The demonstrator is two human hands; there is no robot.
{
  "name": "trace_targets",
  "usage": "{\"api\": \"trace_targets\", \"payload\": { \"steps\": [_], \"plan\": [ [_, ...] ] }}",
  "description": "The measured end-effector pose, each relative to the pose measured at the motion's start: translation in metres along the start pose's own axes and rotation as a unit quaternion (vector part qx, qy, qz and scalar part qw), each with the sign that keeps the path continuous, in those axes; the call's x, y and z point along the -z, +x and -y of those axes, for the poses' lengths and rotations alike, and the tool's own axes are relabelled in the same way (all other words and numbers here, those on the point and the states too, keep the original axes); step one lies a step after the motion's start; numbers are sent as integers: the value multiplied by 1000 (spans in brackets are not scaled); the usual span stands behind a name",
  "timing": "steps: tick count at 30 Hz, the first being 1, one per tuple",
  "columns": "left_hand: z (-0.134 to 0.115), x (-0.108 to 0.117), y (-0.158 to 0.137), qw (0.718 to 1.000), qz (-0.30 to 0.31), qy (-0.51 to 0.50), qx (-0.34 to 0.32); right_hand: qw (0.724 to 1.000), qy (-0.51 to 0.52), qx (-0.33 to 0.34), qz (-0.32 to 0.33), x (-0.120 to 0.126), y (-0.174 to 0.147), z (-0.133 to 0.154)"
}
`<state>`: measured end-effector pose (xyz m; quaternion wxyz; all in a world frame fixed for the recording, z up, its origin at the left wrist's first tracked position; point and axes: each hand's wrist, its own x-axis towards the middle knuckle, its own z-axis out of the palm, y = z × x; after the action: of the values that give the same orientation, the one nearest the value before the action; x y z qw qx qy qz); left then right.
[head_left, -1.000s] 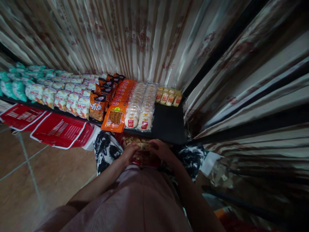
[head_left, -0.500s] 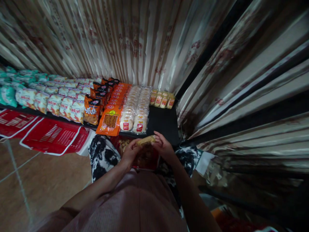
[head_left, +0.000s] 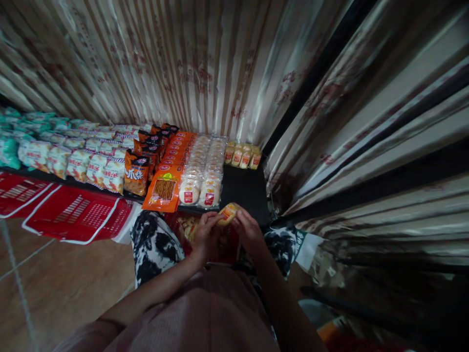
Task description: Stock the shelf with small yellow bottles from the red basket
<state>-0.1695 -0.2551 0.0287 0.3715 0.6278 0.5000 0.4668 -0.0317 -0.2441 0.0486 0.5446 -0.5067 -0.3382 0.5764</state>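
Note:
Between my two hands is a small yellow snack packet (head_left: 228, 213) with a red and orange label facing up. My left hand (head_left: 205, 233) grips its left end, and my right hand (head_left: 249, 231) pinches the right end. Below them, on my lap, sits a red basket (head_left: 234, 247) with more yellow packets (head_left: 188, 229) inside, partly hidden by my hands and arms. Ahead, at the right end of a black shelf (head_left: 244, 188), similar yellow packets (head_left: 242, 155) stand in a short row against the curtain.
Left of the yellow row lie clear-wrapped round white crackers (head_left: 209, 188), orange snack bags (head_left: 163, 188), an orange-black bag (head_left: 136, 172), white bags (head_left: 95, 168) and green bags (head_left: 9, 151). Red baskets (head_left: 78, 210) stand under the shelf. A pleated curtain (head_left: 205, 63) hangs behind and to the right.
The packet has been turned so that its label now faces up; before, a plain yellow side showed. Both hands stay on it. The view has shifted slightly.

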Motion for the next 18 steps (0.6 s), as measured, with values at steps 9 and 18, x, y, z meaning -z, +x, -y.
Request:
{"api": "trace_targets", "payload": {
  "steps": [9,18],
  "plan": [
    [-2,-10,7,997,56,27,-45,996,67,-47,-23,7,16,-6],
    [-21,-34,43,994,47,90,-38,989,17,28,-147,16,52,-10]
  ]
}}
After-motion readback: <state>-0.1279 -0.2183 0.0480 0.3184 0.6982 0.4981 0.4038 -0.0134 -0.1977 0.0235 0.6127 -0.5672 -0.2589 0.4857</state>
